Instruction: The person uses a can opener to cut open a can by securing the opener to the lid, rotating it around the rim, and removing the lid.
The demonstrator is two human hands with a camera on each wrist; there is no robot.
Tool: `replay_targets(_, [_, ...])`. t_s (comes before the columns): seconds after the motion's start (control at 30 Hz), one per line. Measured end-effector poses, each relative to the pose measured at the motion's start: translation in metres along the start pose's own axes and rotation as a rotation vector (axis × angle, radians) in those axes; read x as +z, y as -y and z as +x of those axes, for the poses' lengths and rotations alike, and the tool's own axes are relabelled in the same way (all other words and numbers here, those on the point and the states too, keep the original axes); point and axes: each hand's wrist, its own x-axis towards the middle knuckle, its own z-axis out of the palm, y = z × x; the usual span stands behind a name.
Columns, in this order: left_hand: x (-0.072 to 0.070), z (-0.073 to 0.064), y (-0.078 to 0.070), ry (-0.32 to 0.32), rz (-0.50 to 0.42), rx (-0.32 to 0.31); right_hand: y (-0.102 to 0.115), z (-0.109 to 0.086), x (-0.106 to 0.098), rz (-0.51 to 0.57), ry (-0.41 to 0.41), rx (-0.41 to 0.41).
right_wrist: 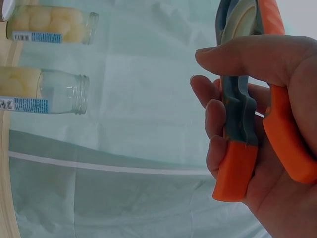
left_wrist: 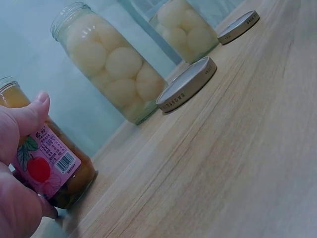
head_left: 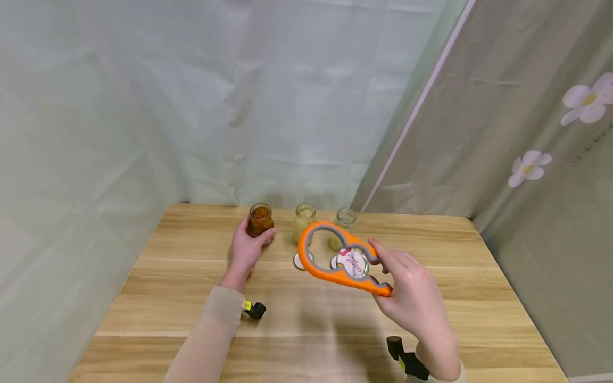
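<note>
My left hand (head_left: 246, 247) holds an open glass jar (head_left: 261, 219) of brownish fruit, its thumb on the near side; a pink label (left_wrist: 47, 158) shows in the left wrist view. My right hand (head_left: 414, 290) grips the handles of an orange jar opener (head_left: 313, 266) with a grey scalloped lining, raised above the table. A printed lid (head_left: 353, 262) sits within the opener's smaller loop; the right wrist view shows its pale edge (right_wrist: 241, 22). Two open jars of pale round fruit, a middle jar (left_wrist: 111, 64) and a right-hand jar (left_wrist: 183, 29), stand beside the brown one.
Two lids, a nearer lid (left_wrist: 188, 84) and a farther lid (left_wrist: 238, 27), lie underside up on the wooden table (head_left: 158, 287) before the pale jars. Behind the table hangs a pale curtain (head_left: 287, 106); a flowered curtain (head_left: 551, 239) hangs at the right.
</note>
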Motion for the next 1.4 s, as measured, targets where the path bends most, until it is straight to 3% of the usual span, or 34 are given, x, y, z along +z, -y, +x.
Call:
replay_targets(0.27, [-0.003,0.001,-0.006,0.026,-0.039,0.004,0.001,0.002,0.001,0.0,0.01,-0.002])
replay_targets(0.43, [-0.016,0.003,-0.019,0.029,0.017,0.041,0.002,0.003,0.003,0.008,0.0,-0.018])
replay_targets(0.53, [-0.031,0.001,-0.037,-0.001,-0.006,0.12,0.002,0.005,0.004,0.017,-0.004,-0.025])
replay_targets(0.7, [-0.042,-0.011,-0.077,-0.049,-0.179,0.328,0.004,0.007,0.004,0.025,0.008,-0.034])
replay_targets(0.8, [-0.036,-0.025,-0.101,-0.034,-0.284,0.456,0.004,0.007,0.004,0.021,0.008,-0.039])
replay_targets(0.9, [-0.022,-0.043,-0.121,0.032,-0.407,0.551,0.004,0.008,0.003,0.017,0.003,-0.042])
replay_targets(0.97, [-0.01,-0.056,-0.13,0.096,-0.471,0.578,0.003,0.008,0.002,0.017,0.002,-0.043])
replay_targets(1.07, [0.012,-0.076,-0.135,0.198,-0.513,0.523,0.002,0.007,0.001,0.018,0.007,-0.039])
replay_targets(1.23, [0.047,-0.107,-0.129,0.45,-0.502,0.242,0.002,0.005,0.0,0.03,0.013,-0.03])
replay_targets(1.33, [0.062,-0.122,-0.124,0.611,-0.454,0.122,0.003,0.003,-0.001,0.028,-0.002,-0.044])
replay_targets(1.4, [0.068,-0.13,-0.121,0.684,-0.443,0.058,0.004,0.003,-0.001,0.024,-0.016,-0.058])
